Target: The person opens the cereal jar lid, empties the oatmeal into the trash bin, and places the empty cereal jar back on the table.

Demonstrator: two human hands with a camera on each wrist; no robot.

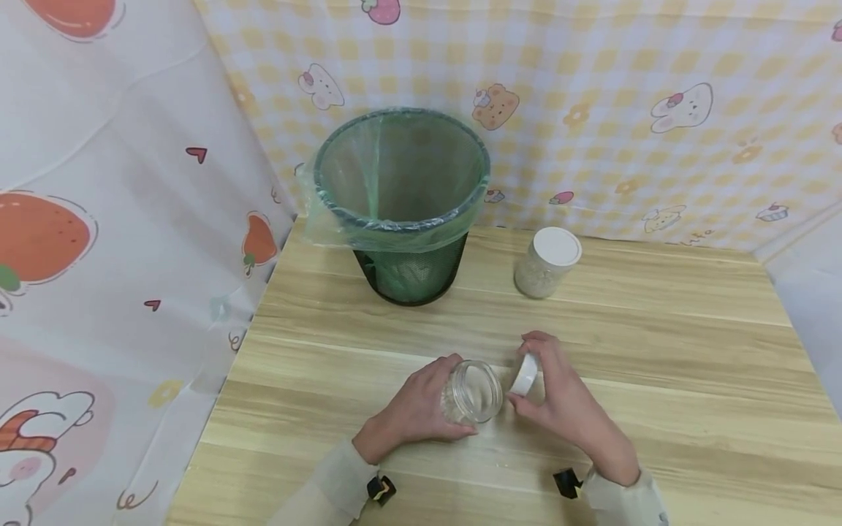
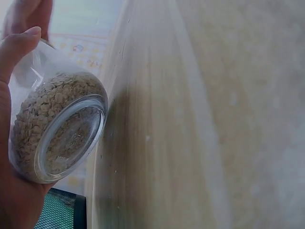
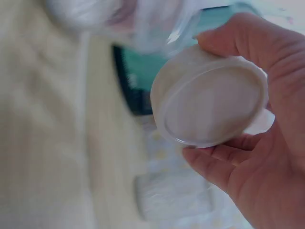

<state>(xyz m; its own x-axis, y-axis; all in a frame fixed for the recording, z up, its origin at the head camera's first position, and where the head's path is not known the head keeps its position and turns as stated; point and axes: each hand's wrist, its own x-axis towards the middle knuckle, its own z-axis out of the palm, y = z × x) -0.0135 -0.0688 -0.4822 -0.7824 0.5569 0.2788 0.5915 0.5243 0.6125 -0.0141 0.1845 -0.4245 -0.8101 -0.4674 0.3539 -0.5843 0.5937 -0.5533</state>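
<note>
My left hand (image 1: 424, 405) grips a clear jar (image 1: 476, 394) by its side, its uncovered mouth tipped up to the right. Rolled oats (image 2: 50, 102) fill the lower part of the jar in the left wrist view, and its round base shows close above the table. Just right of the jar, my right hand (image 1: 559, 394) holds a white lid (image 1: 525, 375) by its edge between thumb and fingers. The lid stands on edge in the head view, a small gap from the jar. In the right wrist view the lid's flat face (image 3: 214, 105) is toward the camera.
A black mesh bin (image 1: 421, 274) lined with a green bag (image 1: 395, 237) stands at the back left of the wooden table (image 1: 691, 351). A second jar (image 1: 539, 274), with a white lid on, stands right of it. Patterned cloths (image 1: 592, 88) hang behind and at the left.
</note>
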